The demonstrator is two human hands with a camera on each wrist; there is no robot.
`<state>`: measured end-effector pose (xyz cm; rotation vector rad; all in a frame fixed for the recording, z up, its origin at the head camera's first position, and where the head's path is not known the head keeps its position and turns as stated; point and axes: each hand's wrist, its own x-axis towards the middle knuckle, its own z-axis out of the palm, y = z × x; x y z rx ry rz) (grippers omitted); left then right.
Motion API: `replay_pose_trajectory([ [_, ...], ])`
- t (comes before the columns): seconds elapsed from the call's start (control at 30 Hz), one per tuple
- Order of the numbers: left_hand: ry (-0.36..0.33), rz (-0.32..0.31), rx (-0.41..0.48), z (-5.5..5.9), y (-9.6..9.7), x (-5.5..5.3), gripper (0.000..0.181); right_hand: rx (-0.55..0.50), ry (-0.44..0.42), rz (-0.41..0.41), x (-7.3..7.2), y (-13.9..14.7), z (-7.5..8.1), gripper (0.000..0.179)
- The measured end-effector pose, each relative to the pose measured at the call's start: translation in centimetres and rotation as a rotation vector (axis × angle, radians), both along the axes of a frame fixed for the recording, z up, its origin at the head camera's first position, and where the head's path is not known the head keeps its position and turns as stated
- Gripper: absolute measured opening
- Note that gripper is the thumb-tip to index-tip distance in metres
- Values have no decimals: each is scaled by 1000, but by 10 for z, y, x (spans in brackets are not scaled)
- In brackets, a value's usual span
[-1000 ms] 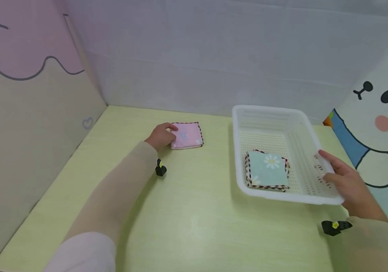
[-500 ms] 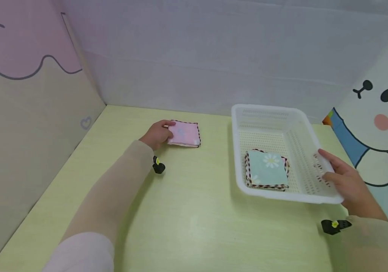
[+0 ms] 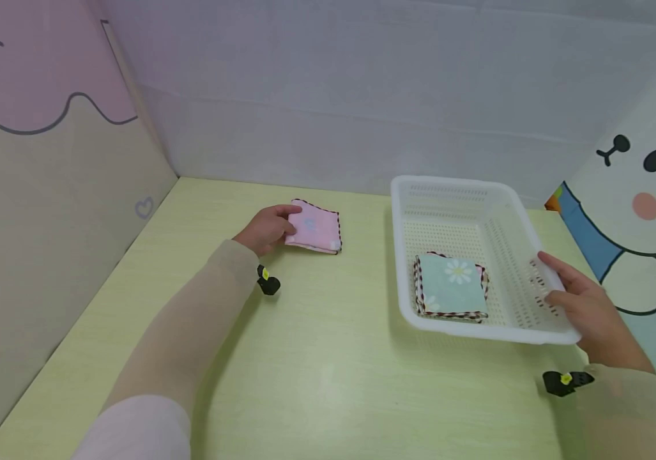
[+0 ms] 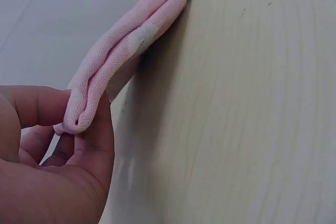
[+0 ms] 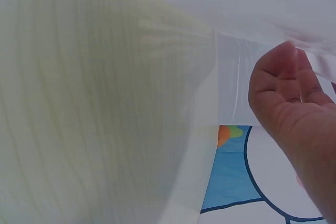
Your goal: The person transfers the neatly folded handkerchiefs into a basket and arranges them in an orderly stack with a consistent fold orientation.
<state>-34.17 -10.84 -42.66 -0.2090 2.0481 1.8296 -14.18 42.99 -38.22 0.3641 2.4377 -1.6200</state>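
Observation:
My left hand (image 3: 266, 229) pinches the left edge of a folded pink towel (image 3: 317, 229) with a dark-and-white stitched border. In the left wrist view the towel's folded layers (image 4: 113, 51) sit between thumb and fingers, its far end raised over the table with a shadow below. At the right, my right hand (image 3: 592, 310) holds the right rim of a white perforated plastic basket (image 3: 508, 243), thumb inside the wall. A folded mint-green towel (image 3: 454, 286) with a white daisy lies on top of other folded cloth in the basket's near left part.
The pale yellow-green table (image 3: 328, 358) ends against a white back wall (image 3: 328, 96). A printed panel (image 3: 29, 211) walls off the left side, and one with a cartoon animal (image 3: 649, 191) stands on the right. Small black devices sit at both wrists.
My left hand has shifted slightly left and lifted the pink towel's edge, so the towel is now tilted. The basket and my right hand stay where they were.

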Motion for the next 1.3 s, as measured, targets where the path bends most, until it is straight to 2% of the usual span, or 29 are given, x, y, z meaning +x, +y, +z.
replay_pose_trajectory([
  [0.27, 2, -16, 48, 6, -2, 5, 51, 34, 16, 15, 2, -2, 0, 75],
  [0.5, 61, -28, 127, 19, -4, 12, 52, 39, 19, 23, -2, -6, 0, 78],
  [0.67, 76, -35, 145, 27, 0, 15, 53, 31, 14, 15, -3, -4, 0, 75],
  [0.87, 79, -24, 193, 28, 8, 19, 54, 33, 23, 20, -3, -2, 0, 76],
  [1.07, 88, -11, 282, 27, 17, 24, 54, 22, 20, 13, -2, -2, 0, 75],
  [1.3, 117, -22, 356, 33, 27, 34, 54, 30, 7, 2, 0, -1, 1, 74],
])
